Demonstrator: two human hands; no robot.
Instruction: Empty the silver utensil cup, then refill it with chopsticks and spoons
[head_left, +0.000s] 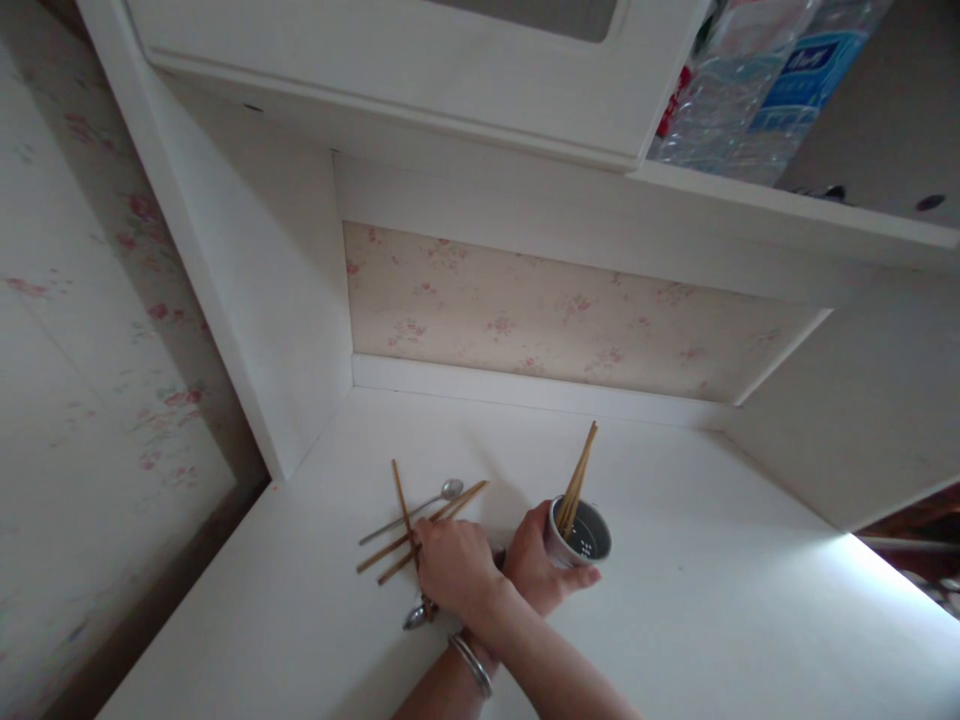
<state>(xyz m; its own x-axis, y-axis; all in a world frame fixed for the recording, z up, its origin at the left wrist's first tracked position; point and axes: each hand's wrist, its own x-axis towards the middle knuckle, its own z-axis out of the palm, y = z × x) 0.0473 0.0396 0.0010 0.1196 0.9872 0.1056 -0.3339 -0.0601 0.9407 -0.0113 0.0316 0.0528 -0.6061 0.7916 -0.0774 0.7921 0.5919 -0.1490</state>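
Note:
My forearms cross, the right over the left. On the right side, my left hand [541, 568], with a bracelet at its wrist, is wrapped round a metal utensil cup [598, 545] with holes in its bottom. The cup tilts toward me, and several chopsticks [576, 483] lean out of it. Over the loose pile to the left, my right hand [459, 562] is closed, its fingertips on a wooden chopstick [400, 492]. Around it lie more chopsticks [384, 555], a long-handled spoon [451, 489] and another spoon [415, 617], partly hidden by the hand.
The white countertop [675, 620] sits in a recess with a side panel [262, 280] on the left and floral wallpaper [540, 310] behind. A white cabinet [390, 60] hangs overhead. Plastic bottles [750, 90] stand on the upper right shelf.

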